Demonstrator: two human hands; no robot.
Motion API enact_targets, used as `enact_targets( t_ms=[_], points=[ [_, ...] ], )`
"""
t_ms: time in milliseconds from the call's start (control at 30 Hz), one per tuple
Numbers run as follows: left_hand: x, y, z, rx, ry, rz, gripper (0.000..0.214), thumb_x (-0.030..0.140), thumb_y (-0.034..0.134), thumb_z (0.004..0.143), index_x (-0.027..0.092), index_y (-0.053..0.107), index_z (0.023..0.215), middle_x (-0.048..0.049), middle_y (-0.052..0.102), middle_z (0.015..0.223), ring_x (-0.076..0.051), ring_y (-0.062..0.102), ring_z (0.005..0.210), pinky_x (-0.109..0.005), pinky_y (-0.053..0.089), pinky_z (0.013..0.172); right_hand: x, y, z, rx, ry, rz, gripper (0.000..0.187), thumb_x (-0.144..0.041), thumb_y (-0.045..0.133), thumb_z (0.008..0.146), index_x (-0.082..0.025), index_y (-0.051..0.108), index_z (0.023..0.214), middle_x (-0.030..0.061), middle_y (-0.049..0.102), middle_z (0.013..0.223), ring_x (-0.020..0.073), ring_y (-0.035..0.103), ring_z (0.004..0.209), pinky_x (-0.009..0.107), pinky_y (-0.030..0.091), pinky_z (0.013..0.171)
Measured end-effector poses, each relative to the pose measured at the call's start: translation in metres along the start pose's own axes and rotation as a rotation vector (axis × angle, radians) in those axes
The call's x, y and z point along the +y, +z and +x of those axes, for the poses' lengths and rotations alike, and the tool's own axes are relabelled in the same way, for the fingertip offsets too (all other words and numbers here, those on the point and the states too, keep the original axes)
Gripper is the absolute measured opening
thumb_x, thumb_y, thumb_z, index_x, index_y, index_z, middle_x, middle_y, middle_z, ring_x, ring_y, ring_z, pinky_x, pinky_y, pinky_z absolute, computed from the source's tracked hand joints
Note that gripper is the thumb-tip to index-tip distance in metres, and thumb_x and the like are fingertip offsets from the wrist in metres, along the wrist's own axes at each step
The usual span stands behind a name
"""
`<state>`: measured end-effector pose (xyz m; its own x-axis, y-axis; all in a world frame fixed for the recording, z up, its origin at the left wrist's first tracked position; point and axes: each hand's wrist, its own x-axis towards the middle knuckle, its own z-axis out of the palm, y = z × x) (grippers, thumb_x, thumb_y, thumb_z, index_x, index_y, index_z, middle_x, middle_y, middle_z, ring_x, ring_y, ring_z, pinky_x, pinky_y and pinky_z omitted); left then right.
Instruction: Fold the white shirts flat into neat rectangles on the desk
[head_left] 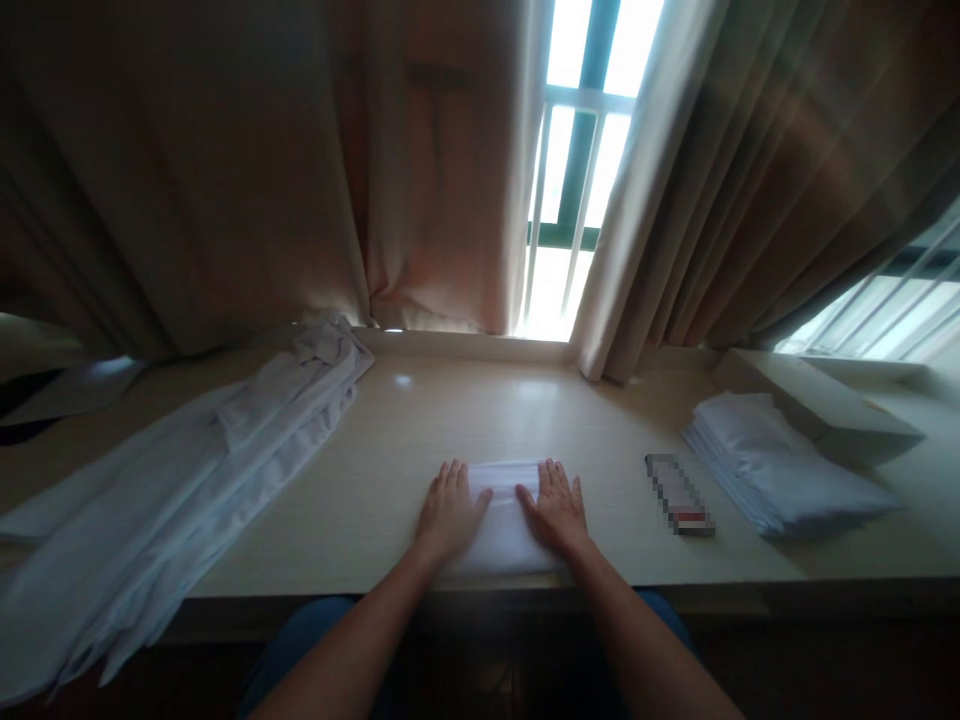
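A folded white cloth garment lies flat near the front edge of the table, directly before me. My left hand rests on its left side with the fingers stretched out and the thumb pointing inward. On its right side lies my right hand, also flat with fingers spread. Both palms face down, and part of the cloth is hidden beneath them. Far to the left, a pile of unfolded white garments is spread lengthwise, with collars toward the window and ends hanging over the front edge.
A stack of folded white garments sits at the right, beside a pale box-like block. Between the stack and my right hand lies a pixelated flat object. Curtains hang behind the pale table. Something flat and dark is at far left.
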<state>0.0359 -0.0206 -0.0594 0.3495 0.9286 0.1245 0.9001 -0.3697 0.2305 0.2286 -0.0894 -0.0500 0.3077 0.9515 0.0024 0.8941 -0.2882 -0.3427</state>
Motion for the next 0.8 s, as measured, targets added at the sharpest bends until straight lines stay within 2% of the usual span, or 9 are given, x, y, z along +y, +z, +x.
enact_targets(
  t_ms=[167,233,300,367,433,500,600,700,800],
  points=[
    [0.002,-0.016,-0.014,0.026,0.026,-0.026,0.074,0.059,0.032,0.088,0.009,0.033,0.143,-0.016,0.025,0.152,-0.03,0.014,0.142,-0.047,0.014,0.114,-0.003,-0.001,-0.012,-0.014,-0.018,-0.012,0.082,-0.068,0.012,0.088,-0.013,0.02,0.148,0.0091,0.012,0.155,0.0207,-0.001,0.143,0.045,-0.007,0.112],
    [0.002,-0.025,-0.027,0.11,0.141,-0.005,0.069,0.056,0.036,0.088,0.015,0.032,0.144,-0.0137,0.022,0.153,-0.031,0.012,0.142,-0.052,0.011,0.113,-0.003,-0.001,-0.012,-0.022,-0.022,-0.015,0.081,-0.067,0.013,0.089,-0.013,0.02,0.148,0.0095,0.011,0.155,0.0212,-0.001,0.143,0.046,-0.006,0.112],
    [0.0,-0.031,-0.047,0.178,0.329,0.016,0.07,0.055,0.041,0.087,0.018,0.029,0.145,-0.0118,0.021,0.154,-0.031,0.011,0.142,-0.054,0.009,0.114,-0.004,-0.003,-0.011,-0.027,-0.018,-0.015,0.08,-0.066,0.014,0.089,-0.013,0.02,0.148,0.0101,0.011,0.155,0.022,0.0,0.143,0.048,-0.005,0.112],
    [-0.007,-0.032,-0.071,0.192,0.504,0.026,0.078,0.057,0.048,0.082,0.018,0.026,0.146,-0.0118,0.02,0.154,-0.031,0.012,0.142,-0.054,0.011,0.115,-0.006,-0.008,-0.011,-0.031,-0.019,-0.009,0.079,-0.065,0.016,0.09,-0.012,0.022,0.148,0.0111,0.012,0.155,0.0233,0.002,0.143,0.049,-0.002,0.113],
    [-0.017,-0.029,-0.094,0.183,0.585,0.044,0.088,0.052,0.059,0.076,0.017,0.023,0.147,-0.0128,0.02,0.154,-0.033,0.012,0.142,-0.054,0.015,0.114,-0.005,-0.017,-0.017,-0.005,-0.055,0.0,0.077,-0.063,0.018,0.091,-0.011,0.025,0.147,0.012,0.016,0.154,0.0246,0.006,0.143,0.051,0.001,0.113],
    [-0.029,-0.024,-0.11,0.175,0.597,0.09,0.083,0.03,0.061,0.075,0.017,0.022,0.148,-0.0116,0.02,0.154,-0.032,0.013,0.142,-0.053,0.02,0.113,-0.001,-0.027,-0.032,0.062,-0.178,-0.002,0.073,-0.061,0.022,0.092,-0.013,0.026,0.147,0.0111,0.019,0.153,0.0245,0.008,0.143,0.051,0.001,0.113],
    [-0.045,-0.023,-0.122,0.178,0.615,0.172,0.079,0.0,0.043,0.074,0.021,0.023,0.147,-0.007,0.026,0.152,-0.025,0.02,0.141,-0.048,0.026,0.113,0.016,-0.036,-0.072,0.085,-0.496,-0.028,0.073,-0.057,0.04,0.088,-0.019,0.024,0.147,0.0075,0.022,0.153,0.0244,0.009,0.142,0.05,0.002,0.115],
    [-0.055,-0.028,-0.126,0.179,0.675,0.177,0.076,-0.006,0.035,0.075,0.023,0.028,0.145,-0.0048,0.034,0.149,-0.021,0.028,0.138,-0.043,0.031,0.112,0.038,-0.031,-0.113,0.013,-0.663,-0.054,0.078,-0.036,0.057,0.079,-0.022,0.023,0.148,0.0071,0.022,0.153,0.0258,0.014,0.142,0.05,0.01,0.115],
    [-0.06,-0.037,-0.132,0.13,0.736,0.075,0.077,-0.006,0.037,0.071,0.024,0.035,0.142,-0.003,0.042,0.145,-0.02,0.035,0.135,-0.042,0.032,0.112,0.053,-0.023,-0.133,0.029,-0.656,-0.021,0.076,-0.006,0.048,0.07,-0.024,0.035,0.143,0.0057,0.034,0.148,0.0226,0.025,0.139,0.049,0.014,0.115]
  ],
)
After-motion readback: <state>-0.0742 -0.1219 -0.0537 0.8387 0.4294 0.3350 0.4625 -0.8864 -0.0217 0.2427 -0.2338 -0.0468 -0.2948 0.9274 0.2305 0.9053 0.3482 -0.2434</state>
